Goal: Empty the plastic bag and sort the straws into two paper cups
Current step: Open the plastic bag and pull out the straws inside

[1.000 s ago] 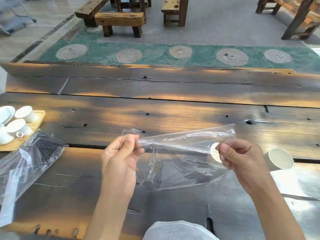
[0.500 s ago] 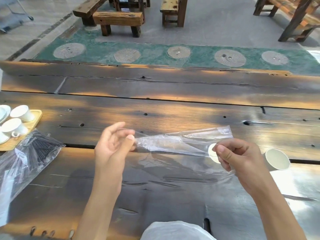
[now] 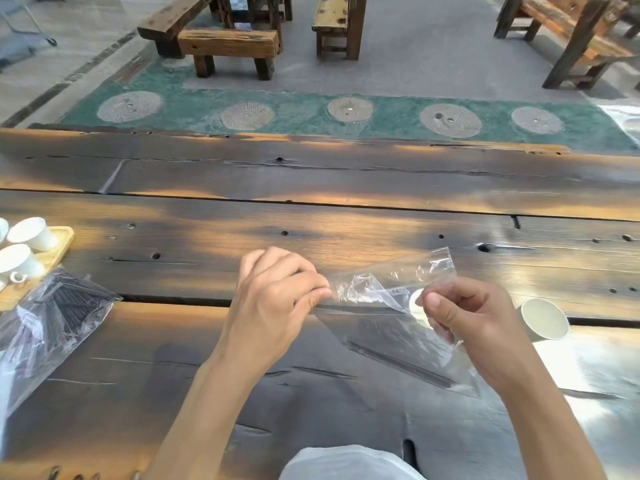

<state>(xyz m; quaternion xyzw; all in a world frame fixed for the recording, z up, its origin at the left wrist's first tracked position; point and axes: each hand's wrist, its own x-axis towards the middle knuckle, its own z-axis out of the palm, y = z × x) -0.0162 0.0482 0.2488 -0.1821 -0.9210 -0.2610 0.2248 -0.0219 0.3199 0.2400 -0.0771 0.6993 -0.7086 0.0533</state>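
Observation:
I hold a clear plastic bag [image 3: 391, 285] just above the dark wooden table [image 3: 311, 216]. My left hand [image 3: 277, 303] pinches its top edge at the left, and my right hand [image 3: 464, 313] pinches the same edge at the right. Thin dark straws [image 3: 398, 362] lie low inside the bag near the table. One paper cup [image 3: 543, 318] lies on its side right of my right hand, its mouth facing me. A second paper cup [image 3: 415, 304] shows through the plastic, mostly hidden by my right fingers.
At the left edge lies another clear bag of dark straws [image 3: 59, 317]. Behind it a wooden tray [image 3: 60, 244] carries white ceramic cups [image 3: 31, 233]. Wooden benches [image 3: 228, 46] stand on the floor beyond the table's far edge. White cloth [image 3: 343, 462] shows at the bottom.
My left hand has slid right along the bag's top edge, closer to my right hand. The bag's mouth is bunched shorter and its right corner tilts up.

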